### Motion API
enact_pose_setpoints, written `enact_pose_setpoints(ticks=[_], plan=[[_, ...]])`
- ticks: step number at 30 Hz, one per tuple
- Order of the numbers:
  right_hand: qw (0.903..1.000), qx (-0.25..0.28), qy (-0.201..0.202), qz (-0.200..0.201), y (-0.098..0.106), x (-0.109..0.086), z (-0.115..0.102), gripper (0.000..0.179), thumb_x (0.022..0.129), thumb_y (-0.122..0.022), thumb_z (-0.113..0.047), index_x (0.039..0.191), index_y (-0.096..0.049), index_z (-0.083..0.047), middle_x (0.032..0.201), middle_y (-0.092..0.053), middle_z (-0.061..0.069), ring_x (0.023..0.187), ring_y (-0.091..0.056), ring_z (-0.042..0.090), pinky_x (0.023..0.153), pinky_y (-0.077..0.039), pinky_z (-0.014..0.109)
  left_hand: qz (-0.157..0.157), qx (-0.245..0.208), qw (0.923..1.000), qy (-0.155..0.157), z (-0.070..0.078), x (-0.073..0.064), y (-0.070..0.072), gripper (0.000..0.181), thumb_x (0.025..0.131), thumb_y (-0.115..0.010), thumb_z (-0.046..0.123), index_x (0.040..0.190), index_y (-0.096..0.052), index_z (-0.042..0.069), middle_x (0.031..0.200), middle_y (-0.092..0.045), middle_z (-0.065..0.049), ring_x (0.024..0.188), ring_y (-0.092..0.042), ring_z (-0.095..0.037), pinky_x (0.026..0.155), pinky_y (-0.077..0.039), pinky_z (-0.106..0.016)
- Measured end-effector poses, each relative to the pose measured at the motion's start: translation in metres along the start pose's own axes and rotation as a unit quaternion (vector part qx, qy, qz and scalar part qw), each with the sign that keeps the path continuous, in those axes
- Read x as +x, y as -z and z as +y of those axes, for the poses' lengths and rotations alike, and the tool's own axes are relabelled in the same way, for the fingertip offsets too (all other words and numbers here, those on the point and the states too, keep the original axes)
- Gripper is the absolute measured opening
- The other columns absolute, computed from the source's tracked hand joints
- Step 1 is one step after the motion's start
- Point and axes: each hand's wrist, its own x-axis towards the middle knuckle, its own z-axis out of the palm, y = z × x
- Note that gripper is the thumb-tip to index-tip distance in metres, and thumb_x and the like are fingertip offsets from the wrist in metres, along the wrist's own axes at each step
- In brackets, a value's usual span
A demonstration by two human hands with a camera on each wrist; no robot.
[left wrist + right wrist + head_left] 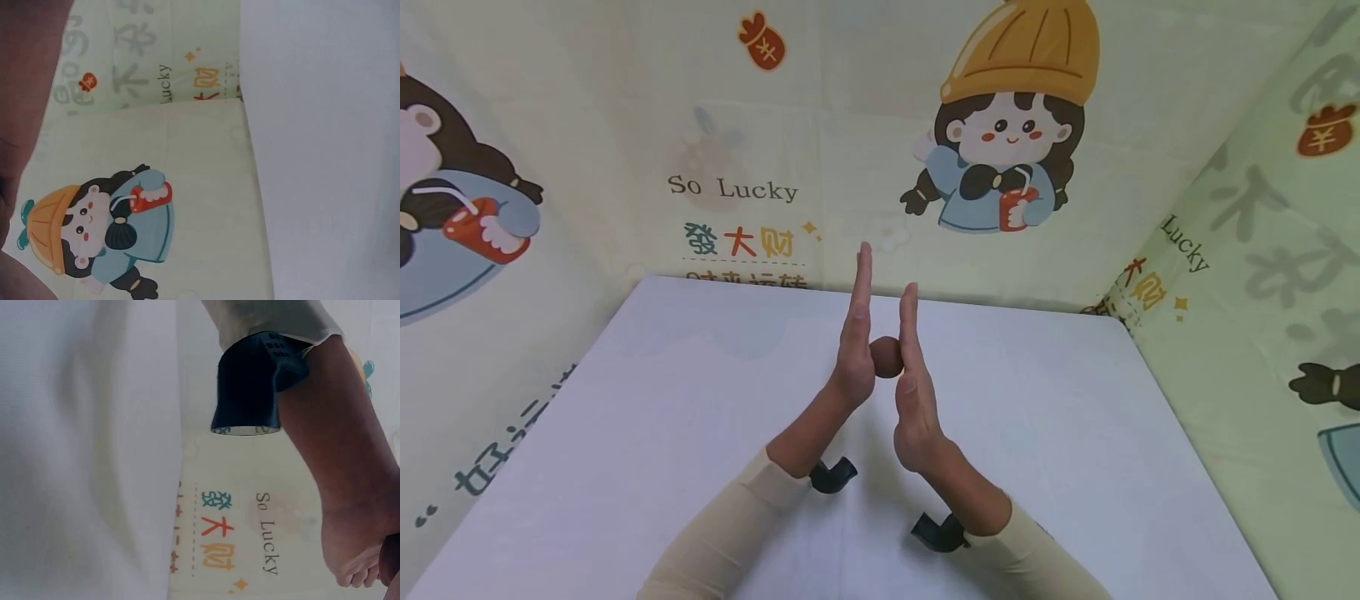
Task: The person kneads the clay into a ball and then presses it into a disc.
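A small brown ball (887, 357) sits between the two flat palms in the head view, above the white table. My left hand (855, 350) stands upright with straight fingers, its palm against the ball's left side. My right hand (916, 383), also straight-fingered, touches the ball's right side and stands a little nearer to me. In the right wrist view, the left hand (359, 544) shows beyond part of the dark ball (391, 559) at the right edge. Only a blurred part of the left hand (28, 94) appears in the left wrist view.
The white table (1037, 433) spreads beneath both forearms. Cloth walls (865, 108) printed with cartoon figures and lettering enclose its back and sides. A black wrist mount (833, 475) hangs by the left forearm, and another black mount (937, 532) by the right.
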Motion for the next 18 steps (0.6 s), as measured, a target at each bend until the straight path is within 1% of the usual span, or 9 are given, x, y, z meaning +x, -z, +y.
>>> enact_pose_setpoints(ticks=[2,3,4,8,10,13,16,17,18], plan=[[1.0,0.004,-0.001,-0.001,0.0,0.001,-0.002,0.082,0.111,-0.017,-0.058,0.167,0.002,0.0,0.175,0.009,0.016,0.156,-0.011,0.036,0.127,-0.006,0.05,-0.003,-0.001,0.9999,0.01,-0.003,-0.002,0.0,0.07,0.111,-0.016,0.045,0.17,-0.004,0.009,0.177,0.0,0.0,0.161,0.002,-0.015,0.127,-0.001,-0.048],[1.0,0.006,-0.003,-0.001,0.0,0.001,-0.003,0.083,0.111,-0.018,-0.059,0.167,0.002,0.0,0.175,0.009,0.015,0.153,-0.018,0.034,0.126,-0.009,0.048,-0.004,-0.001,0.9999,0.016,-0.005,-0.003,0.0,0.069,0.111,-0.015,0.045,0.17,-0.004,0.01,0.177,0.0,0.0,0.161,0.002,-0.015,0.126,-0.001,-0.048],[1.0,0.007,-0.002,-0.001,0.001,0.002,-0.004,0.083,0.111,-0.018,-0.059,0.167,0.002,-0.001,0.175,0.009,0.015,0.152,-0.018,0.033,0.126,-0.01,0.048,-0.007,-0.005,0.9997,0.024,-0.006,-0.003,0.0,0.068,0.111,-0.015,0.043,0.17,-0.004,0.011,0.177,0.0,0.001,0.16,0.002,-0.014,0.126,-0.002,-0.049],[1.0,0.004,0.006,0.003,0.002,0.006,-0.007,0.085,0.11,-0.018,-0.06,0.167,0.001,0.0,0.176,0.008,0.012,0.158,-0.01,0.034,0.126,-0.008,0.051,-0.018,-0.004,0.999,0.041,-0.011,-0.007,-0.002,0.065,0.11,-0.014,0.037,0.17,-0.005,0.013,0.177,-0.001,0.002,0.16,0.002,-0.013,0.126,-0.001,-0.05],[0.9999,-0.002,0.012,0.007,0.003,0.008,-0.009,0.086,0.11,-0.018,-0.06,0.166,0.001,0.002,0.176,0.007,0.011,0.16,0.003,0.036,0.126,-0.002,0.054,-0.024,-0.009,0.9986,0.047,-0.013,-0.009,-0.004,0.065,0.11,-0.013,0.035,0.17,-0.004,0.013,0.177,0.0,0.002,0.16,0.003,-0.013,0.126,-0.001,-0.051],[0.9997,-0.009,0.017,0.012,0.004,0.011,-0.011,0.088,0.11,-0.018,-0.062,0.166,0.0,0.003,0.176,0.006,0.011,0.16,0.006,0.036,0.126,0.0,0.057,-0.035,-0.017,0.9981,0.048,-0.017,-0.012,-0.006,0.063,0.11,-0.012,0.03,0.17,-0.003,0.012,0.177,0.002,0.001,0.16,0.0,-0.015,0.126,-0.001,-0.053],[0.9997,-0.01,0.019,0.014,0.007,0.014,-0.012,0.09,0.109,-0.019,-0.063,0.165,0.0,0.004,0.176,0.006,0.012,0.16,0.006,0.036,0.126,-0.001,0.057,-0.045,-0.02,0.9977,0.047,-0.019,-0.016,-0.008,0.063,0.11,-0.012,0.027,0.17,-0.002,0.011,0.177,0.002,0.001,0.159,-0.002,-0.011,0.127,-0.003,-0.05],[0.9997,-0.01,0.019,0.015,0.007,0.014,-0.012,0.09,0.109,-0.019,-0.063,0.165,0.0,0.004,0.176,0.006,0.013,0.16,0.005,0.036,0.126,-0.001,0.056,-0.047,-0.025,0.9974,0.049,-0.02,-0.017,-0.009,0.062,0.11,-0.011,0.027,0.17,-0.002,0.012,0.177,-0.003,-0.001,0.154,-0.024,-0.01,0.126,-0.01,-0.047],[0.9996,-0.01,0.019,0.016,0.008,0.015,-0.012,0.09,0.109,-0.019,-0.063,0.165,0.0,0.005,0.176,0.006,0.013,0.16,0.005,0.036,0.126,-0.002,0.056,-0.049,-0.028,0.997,0.052,-0.02,-0.018,-0.009,0.062,0.11,-0.011,0.026,0.17,-0.002,0.013,0.176,-0.004,0.001,0.14,-0.043,-0.009,0.124,-0.017,-0.044]])
